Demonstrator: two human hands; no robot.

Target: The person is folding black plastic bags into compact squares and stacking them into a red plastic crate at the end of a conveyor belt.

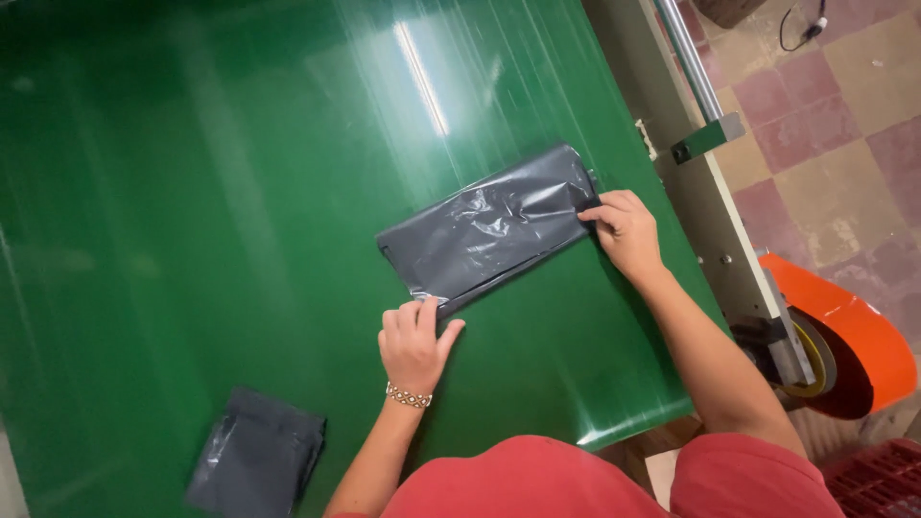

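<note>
Left hand: fingers curled, pressing the near corner of a flat dark grey glossy plastic bag. Right hand: pinching the bag's far end fold. Bag lies flat and slanted at mid-surface of the shiny green table. Second folded dark grey plastic packet: near edge, well apart. Orange tape roll: right, off the table. Risk: slick film on the glossy top may slip or spring unfolded if either grip loosens.

A glossy green conveyor belt fills most of the view, reflecting a long ceiling light. Right of its metal frame, the floor is worn red and beige tiles.
</note>
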